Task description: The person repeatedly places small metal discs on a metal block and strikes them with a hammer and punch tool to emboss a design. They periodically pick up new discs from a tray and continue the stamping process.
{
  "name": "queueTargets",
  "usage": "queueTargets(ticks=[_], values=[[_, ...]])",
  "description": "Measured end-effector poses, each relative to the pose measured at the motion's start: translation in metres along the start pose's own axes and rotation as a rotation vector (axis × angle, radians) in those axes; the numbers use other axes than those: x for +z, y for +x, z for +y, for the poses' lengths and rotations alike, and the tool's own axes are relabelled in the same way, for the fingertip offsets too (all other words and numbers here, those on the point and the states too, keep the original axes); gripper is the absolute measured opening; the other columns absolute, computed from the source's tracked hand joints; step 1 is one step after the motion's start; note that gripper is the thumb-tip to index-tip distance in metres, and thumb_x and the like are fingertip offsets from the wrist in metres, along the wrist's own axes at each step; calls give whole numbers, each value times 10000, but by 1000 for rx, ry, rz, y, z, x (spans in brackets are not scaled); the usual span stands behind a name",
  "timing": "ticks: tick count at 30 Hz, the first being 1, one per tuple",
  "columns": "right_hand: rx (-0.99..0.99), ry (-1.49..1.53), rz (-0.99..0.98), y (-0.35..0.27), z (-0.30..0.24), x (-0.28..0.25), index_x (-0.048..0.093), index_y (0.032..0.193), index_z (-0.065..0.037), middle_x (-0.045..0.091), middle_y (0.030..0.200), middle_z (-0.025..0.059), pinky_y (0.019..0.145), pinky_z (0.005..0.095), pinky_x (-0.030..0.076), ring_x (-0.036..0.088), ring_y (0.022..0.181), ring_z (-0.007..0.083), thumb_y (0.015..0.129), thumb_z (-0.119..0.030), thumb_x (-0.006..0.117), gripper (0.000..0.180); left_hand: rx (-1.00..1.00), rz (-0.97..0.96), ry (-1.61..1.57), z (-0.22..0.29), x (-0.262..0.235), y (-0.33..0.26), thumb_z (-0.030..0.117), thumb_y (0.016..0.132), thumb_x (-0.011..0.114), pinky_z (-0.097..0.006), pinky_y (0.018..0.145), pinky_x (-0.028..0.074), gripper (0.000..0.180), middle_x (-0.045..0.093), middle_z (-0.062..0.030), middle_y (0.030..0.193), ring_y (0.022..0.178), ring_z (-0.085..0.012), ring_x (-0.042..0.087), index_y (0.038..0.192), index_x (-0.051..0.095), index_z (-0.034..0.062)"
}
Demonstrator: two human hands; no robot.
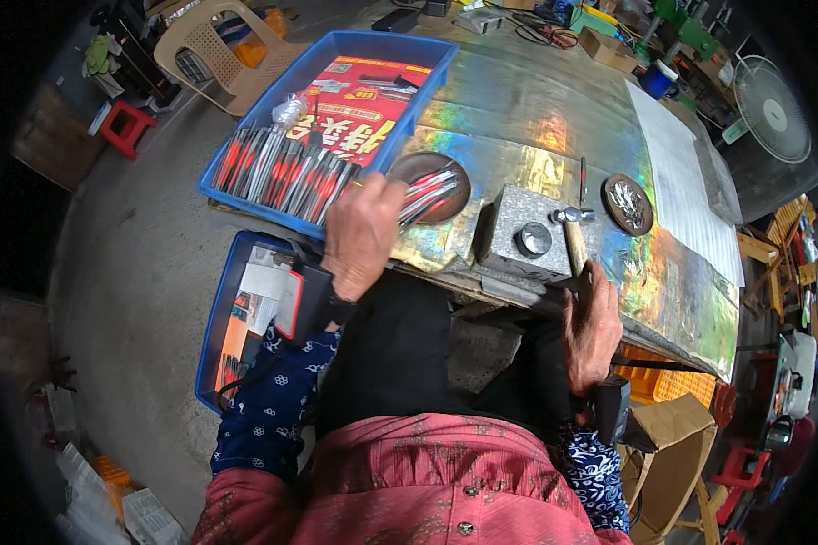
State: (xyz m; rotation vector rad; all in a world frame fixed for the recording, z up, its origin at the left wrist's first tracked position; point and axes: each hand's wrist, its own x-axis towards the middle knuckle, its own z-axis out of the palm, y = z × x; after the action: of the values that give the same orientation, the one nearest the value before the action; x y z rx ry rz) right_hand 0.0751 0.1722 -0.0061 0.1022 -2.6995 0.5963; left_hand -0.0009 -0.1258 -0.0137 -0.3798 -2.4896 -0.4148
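Note:
My left hand [362, 232] reaches over the table edge to a round brown dish [432, 173] holding several red-and-silver metal pieces [427, 195]; its fingers close around some of them. My right hand [591, 331] grips the wooden handle of a small hammer [573, 222], whose metal head rests above a grey stone block [523, 227] with a round metal die [533, 239] set in it. A second brown dish [629, 203] with small shiny parts lies to the right of the block.
A blue tray [336, 68] with many red-and-silver pieces and a red printed sheet sits at the table's left. Another blue tray [216, 318] lies on the floor below. A beige plastic chair [214, 50], red stool [125, 125], fan [773, 109] and orange crate [663, 381] surround the shiny table [518, 118].

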Motion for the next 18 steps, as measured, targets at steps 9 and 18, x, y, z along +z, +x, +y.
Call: queueTargets(ticks=[9, 18], values=[[22, -25, -30, -1, 1, 0, 428, 1348, -59, 528, 1044, 223, 697, 487, 487, 581, 882, 450, 882, -88, 619, 505, -124, -186, 43, -67, -21, 20, 80, 799, 665, -463, 698, 516, 282, 640, -181, 891, 828, -380, 643, 1080, 685, 88], [-1, -23, -3, 2, -3, -3, 442, 1322, -67, 538, 1002, 211, 689, 484, 487, 579, 859, 432, 878, -102, 626, 482, -102, -303, 103, -73, -13, 20, 115, 787, 708, -449, 719, 509, 322, 643, -162, 917, 882, -362, 638, 1104, 664, 85]])
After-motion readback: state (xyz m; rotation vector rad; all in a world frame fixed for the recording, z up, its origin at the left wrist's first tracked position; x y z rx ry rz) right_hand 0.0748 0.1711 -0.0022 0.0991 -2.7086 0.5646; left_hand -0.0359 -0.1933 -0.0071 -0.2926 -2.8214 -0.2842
